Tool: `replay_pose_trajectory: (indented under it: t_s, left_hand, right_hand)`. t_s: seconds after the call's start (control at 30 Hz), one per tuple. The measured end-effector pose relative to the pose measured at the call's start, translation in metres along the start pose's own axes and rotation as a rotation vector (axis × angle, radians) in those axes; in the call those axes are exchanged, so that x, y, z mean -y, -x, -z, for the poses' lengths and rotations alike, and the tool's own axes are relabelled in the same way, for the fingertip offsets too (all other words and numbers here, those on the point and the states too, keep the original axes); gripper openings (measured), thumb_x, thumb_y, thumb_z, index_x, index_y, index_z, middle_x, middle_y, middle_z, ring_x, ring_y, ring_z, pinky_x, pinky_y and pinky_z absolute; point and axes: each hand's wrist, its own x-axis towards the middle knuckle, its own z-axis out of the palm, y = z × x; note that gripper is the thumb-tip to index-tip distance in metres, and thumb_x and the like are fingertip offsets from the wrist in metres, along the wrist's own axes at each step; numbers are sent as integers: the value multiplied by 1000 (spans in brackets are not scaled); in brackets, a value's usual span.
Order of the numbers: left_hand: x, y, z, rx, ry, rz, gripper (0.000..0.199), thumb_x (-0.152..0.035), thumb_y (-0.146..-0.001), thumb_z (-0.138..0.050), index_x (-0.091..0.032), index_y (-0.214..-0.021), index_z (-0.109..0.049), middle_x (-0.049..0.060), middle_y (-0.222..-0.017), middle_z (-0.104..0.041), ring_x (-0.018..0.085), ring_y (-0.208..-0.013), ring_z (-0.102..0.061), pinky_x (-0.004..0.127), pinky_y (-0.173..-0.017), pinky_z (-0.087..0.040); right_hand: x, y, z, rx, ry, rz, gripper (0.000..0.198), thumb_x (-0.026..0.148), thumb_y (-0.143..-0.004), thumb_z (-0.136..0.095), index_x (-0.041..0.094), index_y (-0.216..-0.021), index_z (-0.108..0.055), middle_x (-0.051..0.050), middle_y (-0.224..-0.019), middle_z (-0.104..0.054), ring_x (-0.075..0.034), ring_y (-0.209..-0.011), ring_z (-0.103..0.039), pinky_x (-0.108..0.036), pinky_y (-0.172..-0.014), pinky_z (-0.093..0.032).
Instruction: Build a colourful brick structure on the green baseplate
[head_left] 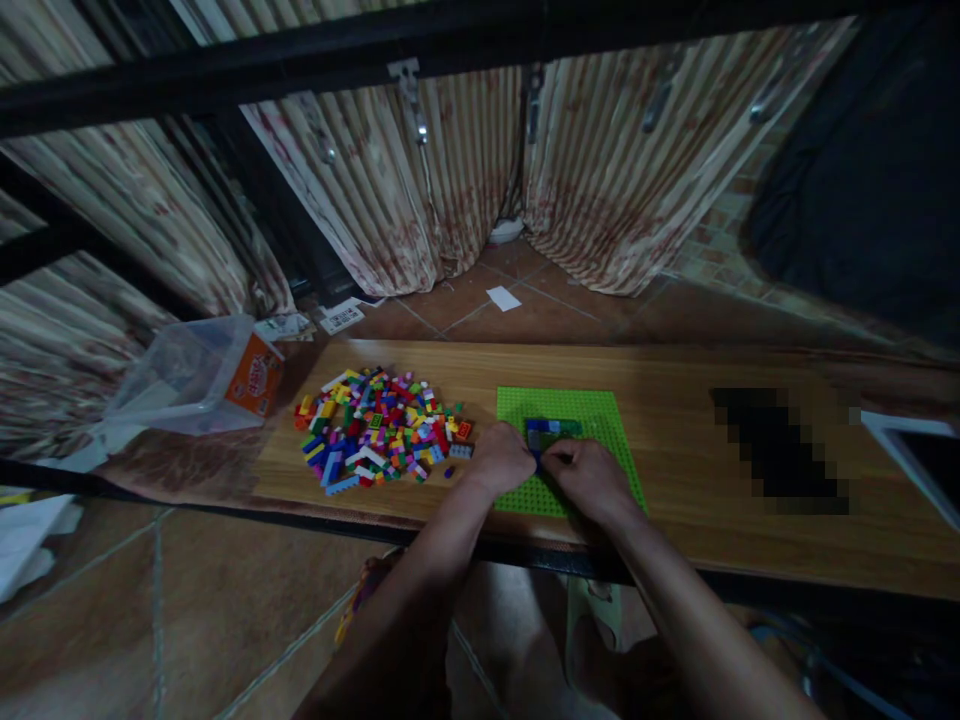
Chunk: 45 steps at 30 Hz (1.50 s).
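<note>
A person's bare forearms reached over a long wood table, both hands at a green studded board near the table's mid. A small cluster of toy bricks, mostly blue w/ some green & grey, sat on the board btwn & just beyond the hands. L hand was curled like a fist by the cluster's left side, over the board's left edge; fingertips hidden, so can't tell if it gripped a brick. R hand bent over the cluster's near right side, thumb & index finger close together by the bricks; can't tell if they pinched one. Left of the board lay a big loose pile of multicol. bricks. Past the table's left end was a clear plastic bin w/ an orange label. On the right: a dark pixelated patch. Bkgd: striped curtains & brown floor tiles w/ a white card.
</note>
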Motion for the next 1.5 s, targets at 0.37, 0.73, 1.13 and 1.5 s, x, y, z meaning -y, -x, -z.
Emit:
replay_pose_trajectory:
  t_s: [0.37,0.73,1.13,1.5]
  left_hand:
    - [10,19,5,-136,34,-76,24,-16,-80,-51,-15,-80,-76,9,-77,-73,19,-74,-66,27,-71,-51]
    - [78,29,64,-235,147,-151,24,-12,-76,-56,-16,-92,-73,2,-81,-72,14,-73,-63,22,-69,-48]
    - [73,35,50,-171,-233,-99,24,-16,-71,-63,-22,-90,-76,7,-96,-71,25,-94,-64,33,-86,-47]
    - [47,27,34,-169,-10,-402,14,-19,-83,-57,-18,-93,-68,4,-91,-69,17,-84,-64,26,-78,-49]
  right_hand:
    - [-18,1,-7,-123,-43,110,28,42,-82,-53,27,-79,-76,-2,-71,-74,-21,-64,-67,-31,-56,-42]
    - [-9,6,-6,-290,-201,80,33,51,-81,-56,24,-84,-74,-5,-85,-76,-24,-77,-69,-34,-70,-49]
    - [5,7,-3,-389,-349,226,29,44,-85,-57,21,-83,-73,-5,-85,-74,-20,-77,-67,-32,-73,-49]
    - [-21,13,21,-410,-474,218,26,42,-83,-60,19,-85,-72,-4,-84,-73,-19,-79,-65,-31,-73,-49]
